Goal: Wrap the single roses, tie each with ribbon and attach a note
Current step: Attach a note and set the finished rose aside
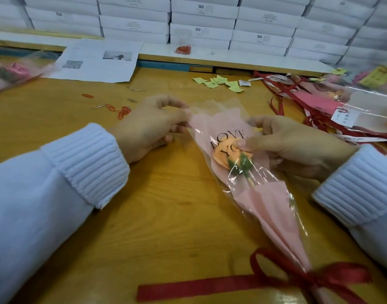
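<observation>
Nearest the camera, a dark red ribbon bow [306, 279] is already tied round the narrow end of the wrapped rose [234, 156], which lies on the wooden table [157, 216] with its open top pointing far. The sleeve is clear film over pink paper, printed LOVE YOU, with an orange bloom inside.

The left hand [148, 128] pinches the sleeve's top left edge between thumb and fingertips. The right hand [293, 145] is closed on the right side, its thumb pressing the film over the bloom.

Far right of the rose lie small yellow-green notes [221, 83]; to the far left, scattered paper clips [113, 107]. No note is on this rose yet, so that step seems next. Tugging the thin film could tear it or skew the paper, and thumb pressure could crush the petals.
</observation>
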Demonstrator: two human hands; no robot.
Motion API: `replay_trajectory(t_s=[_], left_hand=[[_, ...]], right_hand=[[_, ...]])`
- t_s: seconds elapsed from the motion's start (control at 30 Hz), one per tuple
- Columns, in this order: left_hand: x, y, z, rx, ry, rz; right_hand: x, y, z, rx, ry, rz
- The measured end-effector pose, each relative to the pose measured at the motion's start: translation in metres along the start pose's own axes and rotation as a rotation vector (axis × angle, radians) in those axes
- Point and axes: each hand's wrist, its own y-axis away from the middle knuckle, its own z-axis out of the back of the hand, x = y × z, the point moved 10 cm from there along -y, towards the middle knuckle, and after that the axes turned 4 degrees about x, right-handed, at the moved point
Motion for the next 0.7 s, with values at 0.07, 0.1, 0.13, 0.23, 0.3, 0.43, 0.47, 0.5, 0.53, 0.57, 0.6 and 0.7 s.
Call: replay_trajectory(t_s=[0.07,0.1,0.13,0.23,0.3,0.43,0.47,0.5,0.53,0.57,0.6,0.7], left_hand=[[0.001,-0.001,0.001,-0.007,-0.007,-0.014],[0.001,-0.001,0.001,-0.012,-0.007,-0.019],[0.001,-0.001,0.001,-0.017,-0.011,-0.018],[0.0,-0.001,0.002,-0.019,-0.062,-0.008],[-0.001,-0.001,0.0,0.004,-0.111,-0.013],[-0.003,-0.001,-0.006,0.056,-0.21,-0.051],[-0.004,-0.001,-0.007,0.062,-0.23,-0.063],[-0.004,-0.001,-0.007,0.063,-0.242,-0.074],[-0.004,-0.001,-0.007,0.061,-0.247,-0.083],[-0.004,-0.001,-0.007,0.058,-0.252,-0.089],[-0.005,-0.001,-0.007,0.057,-0.258,-0.094],[-0.008,0.001,-0.01,0.068,-0.272,-0.119]], right_hand=[[0.001,-0.004,0.011,-0.095,0.008,0.03],[0.003,-0.006,0.016,-0.124,0.029,0.04],[0.003,-0.007,0.017,-0.122,0.053,0.041],[0.001,-0.007,0.008,0.053,0.127,0.007],[-0.003,-0.007,0.006,0.111,0.2,-0.014],[-0.008,-0.009,0.014,0.086,0.385,-0.042],[-0.009,-0.009,0.013,0.104,0.387,-0.047],[-0.009,-0.008,0.014,0.107,0.401,-0.053],[-0.009,-0.008,0.015,0.095,0.435,-0.057],[-0.01,-0.009,0.017,0.083,0.466,-0.059],[-0.01,-0.009,0.019,0.071,0.49,-0.06],[-0.013,-0.009,0.02,0.079,0.537,-0.071]])
